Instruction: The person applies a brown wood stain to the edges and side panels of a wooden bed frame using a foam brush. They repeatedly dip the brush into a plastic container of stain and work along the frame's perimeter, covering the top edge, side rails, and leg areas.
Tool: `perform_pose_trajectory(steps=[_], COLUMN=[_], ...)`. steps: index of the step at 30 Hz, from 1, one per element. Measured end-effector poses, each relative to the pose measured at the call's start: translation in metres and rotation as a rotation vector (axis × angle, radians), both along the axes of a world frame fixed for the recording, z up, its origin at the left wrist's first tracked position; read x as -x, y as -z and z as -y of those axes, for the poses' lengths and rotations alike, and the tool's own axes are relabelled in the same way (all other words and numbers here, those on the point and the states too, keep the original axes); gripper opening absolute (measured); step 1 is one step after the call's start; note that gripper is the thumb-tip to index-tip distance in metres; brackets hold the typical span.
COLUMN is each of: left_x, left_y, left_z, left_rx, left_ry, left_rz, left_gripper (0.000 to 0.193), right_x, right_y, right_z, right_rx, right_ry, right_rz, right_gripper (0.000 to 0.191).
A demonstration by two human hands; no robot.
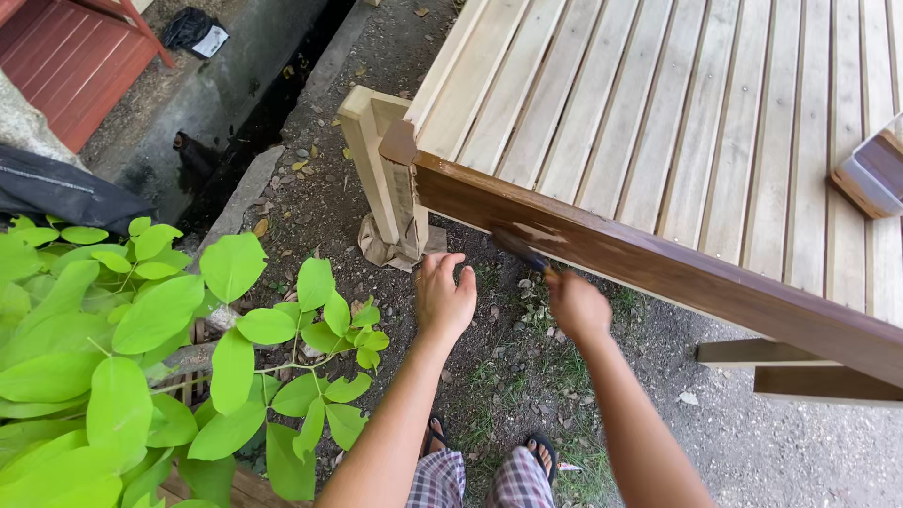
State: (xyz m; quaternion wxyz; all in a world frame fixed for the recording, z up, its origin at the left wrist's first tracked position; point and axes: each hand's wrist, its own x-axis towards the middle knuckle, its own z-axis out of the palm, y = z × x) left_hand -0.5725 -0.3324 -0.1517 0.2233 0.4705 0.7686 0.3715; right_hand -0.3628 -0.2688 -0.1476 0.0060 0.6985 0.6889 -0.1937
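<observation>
A slatted bench of pale bare wood (658, 103) stands in front of me. Its front rail (677, 268) is stained dark brown, with a pale patch near the left. My right hand (576, 303) grips a small paintbrush (517, 249) whose bristles touch the rail at that patch. My left hand (444, 296) hangs free below the rail, fingers loosely apart, holding nothing. The bench's corner leg (381, 165) is bare wood, with brown paper (395, 249) wrapped under its foot.
A container of brown stain (875, 174) sits on the slats at the right edge. A leafy green plant (160, 348) fills the lower left. Gravelly ground with weeds lies below. A dark drainage gutter (254, 122) and a red wooden piece (66, 56) lie at upper left.
</observation>
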Motion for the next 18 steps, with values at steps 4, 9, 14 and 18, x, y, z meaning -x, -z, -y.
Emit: perform_pose_trajectory(steps=[4,9,14,18], left_x=[-0.008,-0.016,-0.015,-0.012], left_y=[0.0,0.004,0.005,0.001], left_z=[0.0,0.003,0.002,-0.003], left_rx=[-0.008,-0.002,-0.034,-0.095], left_ry=[0.019,-0.006,-0.046,-0.044], left_rz=[0.001,0.018,-0.012,-0.033], left_gripper=[0.032,0.031,0.031,0.03], right_x=[-0.068,-0.008,0.071,0.001], right_y=[0.001,0.01,0.0,-0.014], right_z=[0.022,0.015,-0.006,-0.001], right_rx=[-0.07,-0.04,-0.062,0.009], right_ry=[0.061,0.057,-0.033,0.036], right_rz=[0.063,-0.019,-0.085,-0.097], right_gripper=[0.042,0.044,0.043,0.044])
